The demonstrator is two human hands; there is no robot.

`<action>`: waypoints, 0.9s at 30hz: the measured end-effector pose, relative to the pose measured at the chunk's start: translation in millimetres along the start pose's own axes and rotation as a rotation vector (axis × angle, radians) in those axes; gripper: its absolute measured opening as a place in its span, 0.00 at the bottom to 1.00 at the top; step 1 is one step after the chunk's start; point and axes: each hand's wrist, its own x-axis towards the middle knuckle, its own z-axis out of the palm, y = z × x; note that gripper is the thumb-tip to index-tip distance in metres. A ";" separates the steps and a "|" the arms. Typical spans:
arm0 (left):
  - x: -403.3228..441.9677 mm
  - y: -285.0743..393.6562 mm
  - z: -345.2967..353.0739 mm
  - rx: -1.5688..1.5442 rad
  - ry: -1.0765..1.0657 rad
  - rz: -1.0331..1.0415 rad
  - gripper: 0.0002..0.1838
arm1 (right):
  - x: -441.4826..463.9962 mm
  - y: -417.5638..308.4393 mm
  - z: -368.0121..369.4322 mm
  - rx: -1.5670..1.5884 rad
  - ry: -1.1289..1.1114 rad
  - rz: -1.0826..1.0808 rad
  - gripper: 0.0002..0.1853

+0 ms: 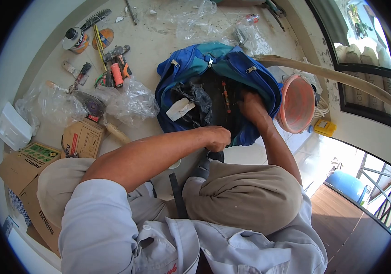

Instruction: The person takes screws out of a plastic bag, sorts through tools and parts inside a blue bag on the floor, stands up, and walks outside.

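A blue and teal zippered bag (162, 93) lies open on the floor in front of my bent knees. My left hand (218, 138) is closed on the bag's near edge. Inside the bag's right side is my right hand (252, 107), its fingers hidden in the dark. Between the hands, a slim orange-red tool (226, 97) lies in the bag. To the left of it are a crumpled black plastic bag (200, 102) and a white broken piece (180, 109).
Left of the bag lie clear plastic (133, 100), a hammer (117, 52), a wire brush (97, 18), a can (75, 40) and cardboard boxes (83, 139). An orange bucket (297, 105) and a long wooden handle (332, 73) are on the right, near a yellow container (325, 128).
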 end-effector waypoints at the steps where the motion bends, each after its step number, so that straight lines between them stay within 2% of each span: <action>1: -0.7 -0.1 -1.3 -0.021 0.015 0.008 0.13 | -2.8 -2.1 -3.7 -0.085 -0.077 0.042 0.20; 3: -3.8 -2.6 -2.9 -0.065 0.053 0.023 0.12 | -6.5 -6.9 -9.3 -0.260 -0.230 0.120 0.19; 6: -4.9 -0.3 -1.2 -0.027 0.073 0.002 0.12 | 3.7 0.5 19.4 -0.243 -0.257 0.096 0.14; 9: -10.7 1.6 -4.1 -0.067 0.090 -0.037 0.12 | 6.9 16.7 31.4 -0.139 -0.163 0.058 0.17; 12: -11.7 -3.1 -6.6 -0.157 0.068 -0.035 0.14 | -2.8 18.9 11.5 -0.096 -0.100 0.043 0.15; 15: -6.6 -10.4 -14.0 -0.144 -0.017 -0.031 0.15 | -11.0 24.8 15.6 -0.068 0.224 -0.134 0.17; 18: 1.6 -14.5 -2.3 -0.200 0.093 -0.028 0.17 | 3.6 16.8 -2.7 -0.038 -0.075 0.106 0.18; 22: 2.8 -19.5 5.4 -0.330 0.118 -0.061 0.18 | -4.5 22.0 -1.7 0.021 0.008 0.048 0.18; 27: 6.6 -25.9 10.1 -0.321 0.123 -0.045 0.18 | 6.3 18.9 2.0 0.013 0.070 0.008 0.15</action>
